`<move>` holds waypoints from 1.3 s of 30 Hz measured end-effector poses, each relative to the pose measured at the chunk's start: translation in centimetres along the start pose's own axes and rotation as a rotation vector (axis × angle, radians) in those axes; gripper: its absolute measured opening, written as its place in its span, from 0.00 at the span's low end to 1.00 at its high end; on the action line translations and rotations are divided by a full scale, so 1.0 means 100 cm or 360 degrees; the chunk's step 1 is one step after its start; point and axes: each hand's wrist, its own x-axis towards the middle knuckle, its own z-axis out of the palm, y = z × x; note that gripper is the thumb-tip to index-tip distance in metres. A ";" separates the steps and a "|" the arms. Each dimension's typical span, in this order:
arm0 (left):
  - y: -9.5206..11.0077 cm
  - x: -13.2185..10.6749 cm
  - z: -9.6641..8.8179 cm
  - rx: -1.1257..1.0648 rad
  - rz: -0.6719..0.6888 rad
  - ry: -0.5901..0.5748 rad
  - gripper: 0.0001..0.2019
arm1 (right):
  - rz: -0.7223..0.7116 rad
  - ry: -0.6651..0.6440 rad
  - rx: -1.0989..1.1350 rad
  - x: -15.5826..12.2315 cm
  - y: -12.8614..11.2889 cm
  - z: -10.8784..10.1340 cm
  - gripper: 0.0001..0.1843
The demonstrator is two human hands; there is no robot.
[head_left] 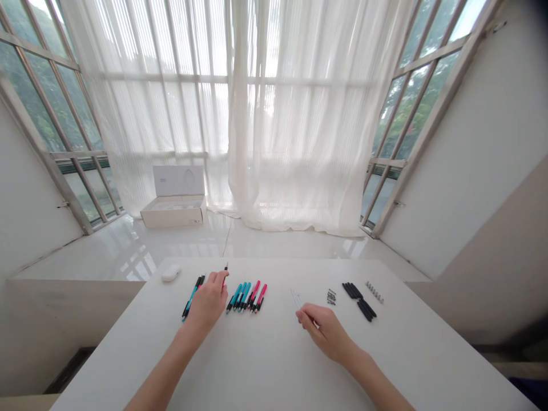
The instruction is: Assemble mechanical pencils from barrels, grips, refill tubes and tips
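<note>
My left hand [208, 301] is closed around a slim pen [226, 268], whose dark, pointed end sticks up past my fingers. Under and beside that hand lie long teal and black pens [191, 299], partly hidden by it. Just to its right are several teal pen barrels [240, 297] and a few pink pen barrels [258, 298] with black clips. My right hand [324, 330] pinches thin, pale rods [295, 298] that look like pen refills; their lower ends are hidden in my fingers.
Right of my right hand lie small metallic pieces [331, 297], black tubes [351, 290] in two groups, and a row of small grey tips [374, 291]. A white rounded case [170, 273] sits at the white table's [265, 365] far left. Behind, an open white box [172, 214] stands on the sill.
</note>
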 end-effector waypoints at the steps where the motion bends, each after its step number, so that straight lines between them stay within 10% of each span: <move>1: -0.006 0.002 -0.003 0.0084 -0.0073 -0.0071 0.14 | -0.0002 -0.0011 -0.0031 0.000 0.000 0.001 0.21; 7: -0.022 0.005 -0.005 0.0408 -0.0193 -0.0369 0.16 | -0.0032 -0.0044 -0.0172 -0.001 0.002 0.003 0.22; 17: -0.024 0.004 0.001 0.0595 -0.0077 -0.0349 0.12 | -0.0013 0.0008 -0.0406 0.001 0.010 -0.001 0.24; 27: 0.003 -0.005 0.012 0.0153 0.0520 -0.0142 0.11 | 0.0253 -0.0075 -0.0515 0.004 0.020 -0.018 0.19; 39: 0.002 -0.004 0.012 0.0268 0.0247 -0.0267 0.09 | 0.0305 -0.0143 -0.0573 0.004 0.017 -0.019 0.16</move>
